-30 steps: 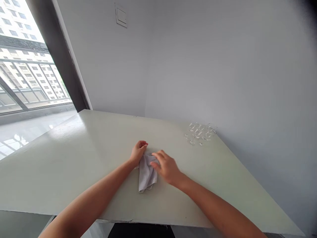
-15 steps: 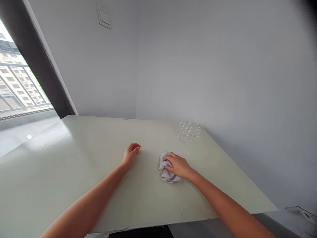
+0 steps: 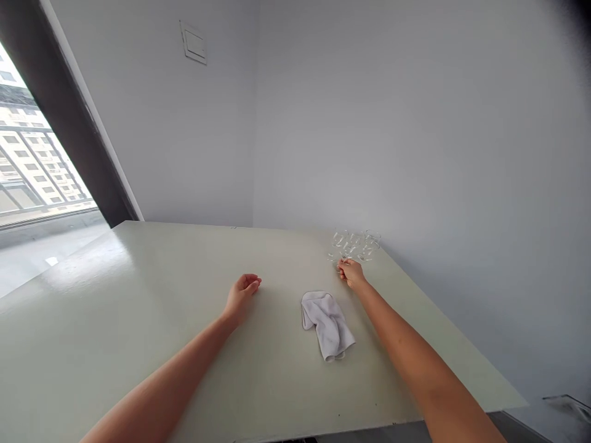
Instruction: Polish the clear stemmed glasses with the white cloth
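Note:
A crumpled pale grey cloth lies by itself on the table, between my two forearms. Beyond it, my right hand reaches to the front of a cluster of small clear stemmed glasses. Its fingers are closed in a pinch at the nearest glass, low down; the hand partly hides that glass, and the contact is hard to see. My left hand rests on the tabletop left of the cloth, fingers loosely curled, thumb a little apart, holding nothing.
The pale, glossy table reaches back to the grey walls. Its right edge runs close along the right wall, near the glasses. A wall switch is at upper left, beside a dark-framed window.
My right hand has let go of the cloth and moved forward to the glasses. The cloth now lies more spread out. My left hand has stayed nearly in place.

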